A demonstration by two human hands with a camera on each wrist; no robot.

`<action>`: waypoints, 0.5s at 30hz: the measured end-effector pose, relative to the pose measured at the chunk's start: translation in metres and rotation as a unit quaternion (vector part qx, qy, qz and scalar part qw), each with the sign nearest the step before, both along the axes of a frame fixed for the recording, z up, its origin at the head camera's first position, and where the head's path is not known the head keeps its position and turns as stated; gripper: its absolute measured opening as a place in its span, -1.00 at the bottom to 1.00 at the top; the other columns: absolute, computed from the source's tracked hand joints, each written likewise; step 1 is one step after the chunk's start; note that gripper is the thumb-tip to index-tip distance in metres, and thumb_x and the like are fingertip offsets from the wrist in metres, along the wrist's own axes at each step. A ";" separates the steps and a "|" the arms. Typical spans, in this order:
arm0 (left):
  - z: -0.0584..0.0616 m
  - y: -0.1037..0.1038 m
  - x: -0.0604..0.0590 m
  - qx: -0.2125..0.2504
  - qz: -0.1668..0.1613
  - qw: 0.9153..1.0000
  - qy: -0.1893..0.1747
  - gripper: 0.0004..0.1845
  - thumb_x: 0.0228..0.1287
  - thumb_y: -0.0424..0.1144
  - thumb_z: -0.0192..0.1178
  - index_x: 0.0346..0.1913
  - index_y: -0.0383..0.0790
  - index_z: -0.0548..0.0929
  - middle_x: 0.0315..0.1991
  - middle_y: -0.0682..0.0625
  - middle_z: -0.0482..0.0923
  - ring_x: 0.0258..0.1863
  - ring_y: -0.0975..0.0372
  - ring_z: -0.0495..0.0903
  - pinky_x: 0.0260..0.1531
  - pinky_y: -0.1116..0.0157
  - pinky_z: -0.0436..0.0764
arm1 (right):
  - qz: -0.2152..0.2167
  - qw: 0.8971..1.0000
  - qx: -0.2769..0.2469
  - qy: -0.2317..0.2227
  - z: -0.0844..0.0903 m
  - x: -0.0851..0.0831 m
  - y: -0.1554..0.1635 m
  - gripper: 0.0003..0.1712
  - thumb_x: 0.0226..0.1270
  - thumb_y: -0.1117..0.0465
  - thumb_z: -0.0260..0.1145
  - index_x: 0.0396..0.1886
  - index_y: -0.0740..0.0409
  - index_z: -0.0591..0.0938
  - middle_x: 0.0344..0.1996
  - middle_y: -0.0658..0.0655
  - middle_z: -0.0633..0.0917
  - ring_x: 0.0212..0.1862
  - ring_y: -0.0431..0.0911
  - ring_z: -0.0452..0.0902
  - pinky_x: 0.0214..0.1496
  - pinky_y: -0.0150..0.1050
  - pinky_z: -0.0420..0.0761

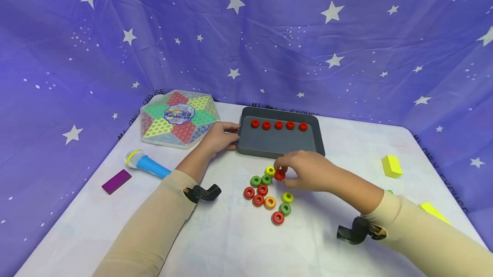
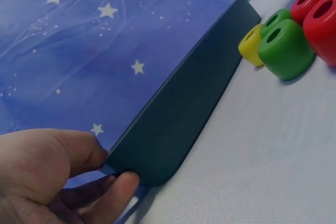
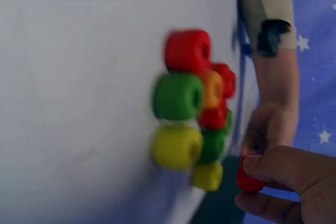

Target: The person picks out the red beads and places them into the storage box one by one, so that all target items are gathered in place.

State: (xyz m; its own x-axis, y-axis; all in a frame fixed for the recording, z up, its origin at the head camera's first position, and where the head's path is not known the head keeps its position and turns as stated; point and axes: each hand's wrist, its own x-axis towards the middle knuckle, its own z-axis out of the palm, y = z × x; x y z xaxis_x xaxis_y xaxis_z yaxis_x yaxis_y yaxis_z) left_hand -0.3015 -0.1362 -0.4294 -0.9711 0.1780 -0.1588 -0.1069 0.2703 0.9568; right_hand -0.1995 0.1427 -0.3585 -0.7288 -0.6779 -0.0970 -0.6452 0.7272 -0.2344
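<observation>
The white surface (image 1: 223, 238) in front of you carries everything here. At its far side sits the grey tray (image 1: 277, 141), with the hexagonal game board (image 1: 179, 116) just left of it. Your left grip (image 1: 220, 137) pinches the tray at its left end, which should steady it. Your right grip (image 1: 310, 172) grasps a single red bead (image 3: 249, 181) between thumb and fingers, in front of the tray's near wall and apparently raised off the surface. Ten loose beads (image 1: 258, 204), red, green, yellow and orange, lie near it, while five red beads (image 1: 279, 125) stand in a row inside the tray. You seem to be partway through carrying another red one across; four more reds lie loose. The next move likely calls for lifting over the near wall and releasing gently, without knocking the row.
</observation>
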 end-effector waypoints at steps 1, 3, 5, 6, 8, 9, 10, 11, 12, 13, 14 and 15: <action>0.000 0.000 0.000 0.000 -0.001 1.000 0.000 -0.50 0.34 -0.39 0.23 0.34 -0.23 0.58 0.18 -0.19 0.54 -0.15 0.11 0.70 -0.25 0.26 0.80 | -0.003 1.000 -0.002 0.006 0.006 -0.004 0.000 -0.68 0.20 0.11 0.47 -0.03 -0.12 0.73 -0.21 -0.23 0.71 -0.12 -0.15 0.64 -0.09 -0.17 0.69; 0.001 0.000 -0.001 0.000 -0.002 1.000 0.001 -0.51 0.34 -0.39 0.23 0.34 -0.23 0.58 0.18 -0.18 0.54 -0.16 0.12 0.70 -0.25 0.26 0.80 | -0.004 1.000 -0.005 0.016 0.017 -0.015 -0.001 -0.70 0.20 0.10 0.47 -0.05 -0.14 0.73 -0.22 -0.23 0.71 -0.12 -0.17 0.64 -0.10 -0.18 0.69; 0.001 0.000 0.000 0.000 -0.001 1.000 0.003 -0.51 0.34 -0.39 0.23 0.34 -0.23 0.58 0.18 -0.19 0.54 -0.16 0.11 0.70 -0.25 0.26 0.80 | 0.000 1.000 -0.010 0.025 0.026 -0.027 -0.004 -0.72 0.20 0.10 0.47 -0.07 -0.15 0.73 -0.22 -0.22 0.71 -0.13 -0.20 0.62 -0.10 -0.20 0.69; 0.001 0.000 0.000 0.000 0.000 1.000 0.003 -0.51 0.34 -0.39 0.23 0.34 -0.23 0.58 0.18 -0.19 0.54 -0.16 0.11 0.70 -0.25 0.26 0.80 | 0.003 1.000 -0.011 0.029 0.030 -0.034 -0.006 -0.73 0.20 0.09 0.46 -0.08 -0.17 0.72 -0.23 -0.22 0.71 -0.14 -0.20 0.62 -0.11 -0.21 0.69; 0.001 0.001 0.000 -0.002 0.002 1.000 0.003 -0.51 0.34 -0.39 0.23 0.33 -0.22 0.59 0.18 -0.19 0.54 -0.16 0.11 0.70 -0.25 0.26 0.80 | 0.007 1.000 -0.010 0.026 0.035 -0.046 -0.012 -0.74 0.21 0.10 0.44 -0.08 -0.16 0.72 -0.22 -0.20 0.71 -0.12 -0.17 0.63 -0.12 -0.21 0.70; 0.000 0.001 0.000 -0.003 0.002 1.000 0.004 -0.51 0.33 -0.39 0.24 0.33 -0.22 0.59 0.18 -0.19 0.54 -0.17 0.11 0.70 -0.26 0.26 0.80 | 0.008 1.000 -0.010 0.022 0.036 -0.052 -0.016 -0.74 0.21 0.11 0.44 -0.08 -0.16 0.72 -0.22 -0.19 0.72 -0.12 -0.16 0.63 -0.12 -0.20 0.70; 0.000 0.001 0.000 -0.002 0.002 1.000 0.004 -0.51 0.33 -0.39 0.24 0.33 -0.21 0.59 0.17 -0.19 0.54 -0.17 0.11 0.70 -0.26 0.26 0.80 | 0.010 1.000 -0.011 0.019 0.036 -0.059 -0.020 -0.72 0.21 0.13 0.43 -0.06 -0.15 0.72 -0.22 -0.17 0.72 -0.11 -0.13 0.64 -0.10 -0.19 0.70; -0.001 0.001 0.000 -0.001 0.002 1.000 0.004 -0.51 0.32 -0.40 0.24 0.33 -0.21 0.60 0.17 -0.19 0.54 -0.18 0.11 0.70 -0.26 0.26 0.80 | 0.012 1.000 -0.010 0.014 0.035 -0.066 -0.024 -0.72 0.22 0.13 0.42 -0.05 -0.14 0.72 -0.21 -0.15 0.72 -0.11 -0.11 0.64 -0.11 -0.19 0.70; -0.001 0.001 0.000 0.000 0.002 1.000 0.004 -0.51 0.32 -0.39 0.24 0.32 -0.21 0.60 0.17 -0.19 0.54 -0.18 0.11 0.70 -0.26 0.26 0.80 | 0.012 1.000 -0.008 0.008 0.035 -0.072 -0.028 -0.70 0.22 0.13 0.42 -0.02 -0.11 0.71 -0.20 -0.13 0.72 -0.11 -0.09 0.64 -0.11 -0.18 0.70; -0.001 0.001 0.000 -0.001 0.001 1.000 0.004 -0.50 0.32 -0.40 0.24 0.32 -0.20 0.60 0.17 -0.19 0.54 -0.19 0.12 0.70 -0.26 0.26 0.80 | 0.013 1.000 -0.004 0.003 0.033 -0.078 -0.033 -0.68 0.23 0.13 0.43 0.00 -0.10 0.71 -0.20 -0.11 0.73 -0.11 -0.09 0.64 -0.11 -0.19 0.70; -0.001 0.001 0.001 0.001 0.000 1.000 0.004 -0.51 0.32 -0.40 0.24 0.32 -0.21 0.60 0.17 -0.20 0.55 -0.19 0.12 0.70 -0.26 0.26 0.80 | 0.013 1.000 0.000 0.001 0.032 -0.084 -0.037 -0.67 0.24 0.13 0.43 0.02 -0.08 0.71 -0.20 -0.10 0.72 -0.13 -0.10 0.63 -0.11 -0.21 0.69; -0.001 0.001 0.001 0.002 0.000 1.000 0.003 -0.51 0.32 -0.40 0.24 0.32 -0.21 0.60 0.18 -0.20 0.55 -0.19 0.12 0.70 -0.26 0.26 0.80 | 0.015 1.000 0.006 0.000 0.030 -0.090 -0.041 -0.67 0.25 0.12 0.43 0.03 -0.07 0.70 -0.22 -0.09 0.72 -0.18 -0.11 0.61 -0.15 -0.22 0.68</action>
